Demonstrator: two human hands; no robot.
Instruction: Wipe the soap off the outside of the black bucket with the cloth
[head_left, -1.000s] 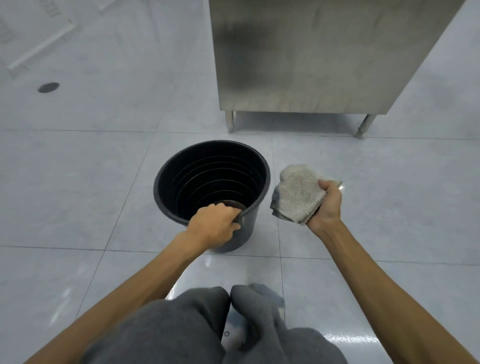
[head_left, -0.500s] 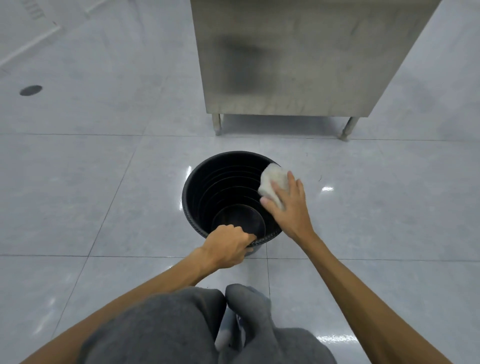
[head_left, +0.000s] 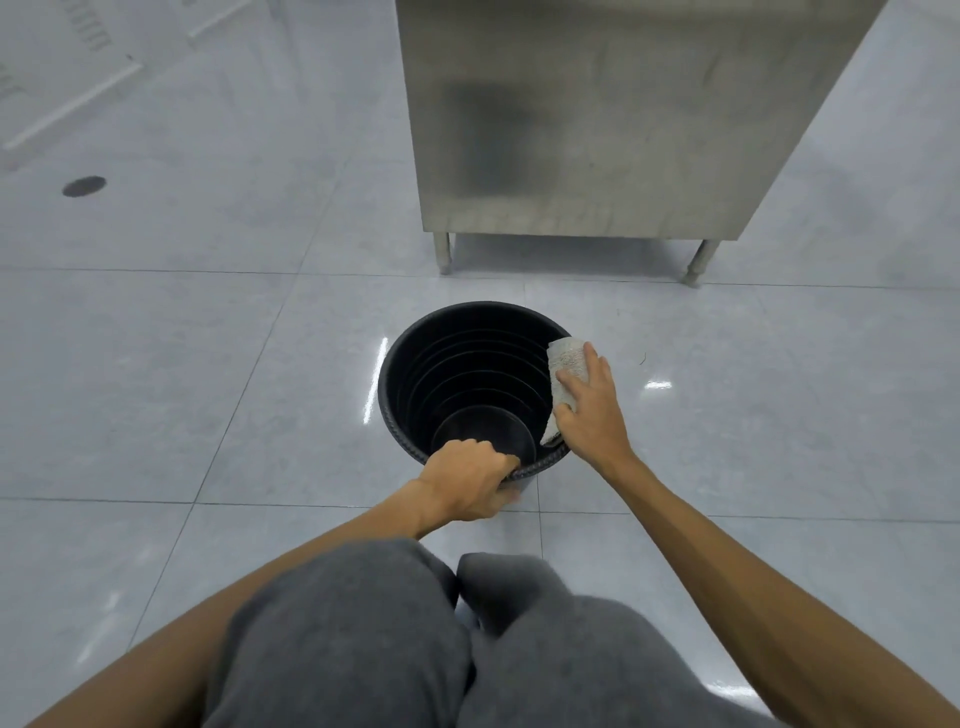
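On the bucket (head_left: 395, 395)'s right rim, my right hand (head_left: 592, 415) pressing the cloth (head_left: 566, 364), fingers straight, left hand (head_left: 462, 486) gripping its near rim

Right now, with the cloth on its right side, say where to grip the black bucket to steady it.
Grip the near rim of the black bucket from above, hooking over it, as the left hand does. It stands upright and open-topped, and the right hand presses the cloth against its right side.
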